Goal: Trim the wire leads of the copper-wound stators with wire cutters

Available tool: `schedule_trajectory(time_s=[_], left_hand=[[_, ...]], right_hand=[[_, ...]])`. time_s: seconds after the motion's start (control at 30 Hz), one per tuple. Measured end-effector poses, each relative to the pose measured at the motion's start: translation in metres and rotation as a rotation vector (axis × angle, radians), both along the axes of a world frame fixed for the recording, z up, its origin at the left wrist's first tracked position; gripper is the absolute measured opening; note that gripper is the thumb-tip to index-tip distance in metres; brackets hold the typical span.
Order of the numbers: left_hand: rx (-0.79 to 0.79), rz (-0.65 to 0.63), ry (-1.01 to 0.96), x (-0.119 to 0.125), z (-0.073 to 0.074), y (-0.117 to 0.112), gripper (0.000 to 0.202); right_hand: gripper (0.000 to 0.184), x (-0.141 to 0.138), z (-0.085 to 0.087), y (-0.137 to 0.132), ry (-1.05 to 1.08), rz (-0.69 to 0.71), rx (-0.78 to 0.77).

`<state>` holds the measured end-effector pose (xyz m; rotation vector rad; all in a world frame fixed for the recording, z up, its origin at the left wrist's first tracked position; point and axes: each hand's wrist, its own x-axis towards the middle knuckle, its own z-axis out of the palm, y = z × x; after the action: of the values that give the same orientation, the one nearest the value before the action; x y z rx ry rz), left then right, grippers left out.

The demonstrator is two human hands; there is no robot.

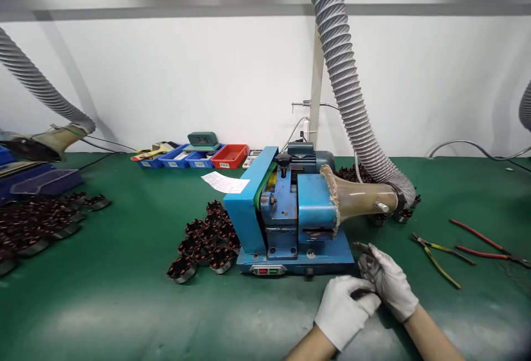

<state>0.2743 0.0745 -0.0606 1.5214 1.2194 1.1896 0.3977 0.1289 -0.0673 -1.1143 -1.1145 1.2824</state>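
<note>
Head view: left hand (343, 307) and right hand (386, 278) curl beside the machine (286, 214), hold unclear; loose pinching could drop something.

Near the back edge of the table (136, 239), the green clock (202, 139) shows digits seemingly ending with 15; writing on the paper sheet (226, 183) is unreadable.

**Blue bins (182, 164) and a red bin (226, 165) set in a row near a white wall (186, 73)**

Above the blue bins, a green digital clock (202, 139) is seen. What looks like a calculator (251, 158) is placed just right of the red bin. At far left, a tan funnel (64, 137) is joined to a grey ribbed hose (39, 82).
</note>
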Motion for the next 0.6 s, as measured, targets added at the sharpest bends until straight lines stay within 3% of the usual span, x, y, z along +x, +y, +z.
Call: schedule_trajectory(time_s=[0.13, 0.3, 0.47, 0.6], left_hand=[[-0.083, 0.075, -0.139, 0.000, -0.001, 0.006, 0.015], [-0.185, 0.188, -0.254, -0.001, -0.009, 0.011, 0.051], [-0.191, 0.206, -0.390, -0.004, -0.007, 0.015, 0.028], [-0.181, 0.288, -0.429, -0.006, -0.001, 0.019, 0.030]], right_hand=[[0.026, 0.003, 0.005, -0.003, 0.266, 0.047, -0.137], [0.024, 0.002, 0.000, -0.008, 0.426, 0.177, -0.255], [0.026, 0.000, -0.007, -0.012, 0.443, 0.330, -0.313], [0.035, 0.005, -0.003, -0.012, 0.389, 0.443, -0.347]])
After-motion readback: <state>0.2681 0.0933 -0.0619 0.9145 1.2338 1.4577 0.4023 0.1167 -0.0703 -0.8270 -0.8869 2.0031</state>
